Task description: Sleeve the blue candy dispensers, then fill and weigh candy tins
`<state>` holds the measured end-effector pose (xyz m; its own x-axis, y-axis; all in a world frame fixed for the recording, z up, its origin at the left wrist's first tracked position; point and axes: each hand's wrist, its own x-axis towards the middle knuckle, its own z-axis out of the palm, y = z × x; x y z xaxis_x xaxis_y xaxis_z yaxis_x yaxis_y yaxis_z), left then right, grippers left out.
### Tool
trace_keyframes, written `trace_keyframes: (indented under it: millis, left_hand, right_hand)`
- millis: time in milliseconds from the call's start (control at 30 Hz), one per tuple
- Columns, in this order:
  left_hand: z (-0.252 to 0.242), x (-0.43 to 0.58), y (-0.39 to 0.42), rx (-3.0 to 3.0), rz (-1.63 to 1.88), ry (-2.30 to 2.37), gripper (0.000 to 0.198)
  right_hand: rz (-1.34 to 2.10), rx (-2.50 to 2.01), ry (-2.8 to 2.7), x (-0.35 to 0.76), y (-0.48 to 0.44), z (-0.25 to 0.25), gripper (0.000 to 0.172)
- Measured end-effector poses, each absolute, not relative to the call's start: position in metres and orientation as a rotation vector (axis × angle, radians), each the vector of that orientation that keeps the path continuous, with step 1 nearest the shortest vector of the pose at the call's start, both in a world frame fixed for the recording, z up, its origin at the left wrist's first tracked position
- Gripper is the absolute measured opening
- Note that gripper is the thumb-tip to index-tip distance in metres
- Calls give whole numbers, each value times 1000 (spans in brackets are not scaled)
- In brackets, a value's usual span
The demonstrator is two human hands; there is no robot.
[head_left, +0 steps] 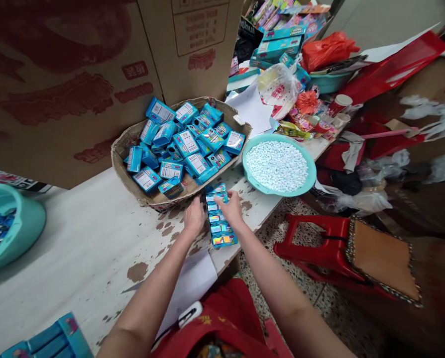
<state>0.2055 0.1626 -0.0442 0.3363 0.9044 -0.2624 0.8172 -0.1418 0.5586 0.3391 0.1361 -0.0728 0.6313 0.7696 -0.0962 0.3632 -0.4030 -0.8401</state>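
Note:
A row of several small blue boxes [220,229] with shiny labels lies near the table's front edge, between my hands. My right hand [231,211] grips the far part of this row, thumb on top and fingers along its right side. Beside the row's left edge, my left hand [194,218] has its fingers curled in; whatever they hold is hidden. Just beyond both hands, a torn cardboard tray [127,186] holds a heap of similar loose blue boxes [187,142]. To the right stands a turquoise basin [262,188] full of small white pieces [277,165].
Another turquoise basin [28,219] with blue packets stands at left. Large cardboard cartons [76,89] rise behind the tray. A blue display box [54,340] sits at bottom left, paper [190,283] by my lap. A red stool [319,243] stands right; wrappers and boxes clutter the far end.

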Motion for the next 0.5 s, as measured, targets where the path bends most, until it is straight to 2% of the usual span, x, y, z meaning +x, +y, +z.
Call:
trace_keyframes:
  millis: [67,200,400,433,500]
  left_hand:
    - [-44,205,156,1977,146,1356,40]
    - [-32,180,149,1975,-194,1268,35]
    - [-14,85,101,1954,-271,1148,52]
    - [-15,75,87,1994,-324,1206,46]
    - [-19,63,64,2058,-443,1392,29]
  right_hand:
    - [652,-2065,-882,339,140,-73,44]
    - [730,-2027,-858,347,141,-67,30]
    - [582,-1851,-588,336,36,-55,45]
    - [625,-1878,-545,326,9,-56,43]
    - [1003,-1908,-463,304,-41,-56,47]
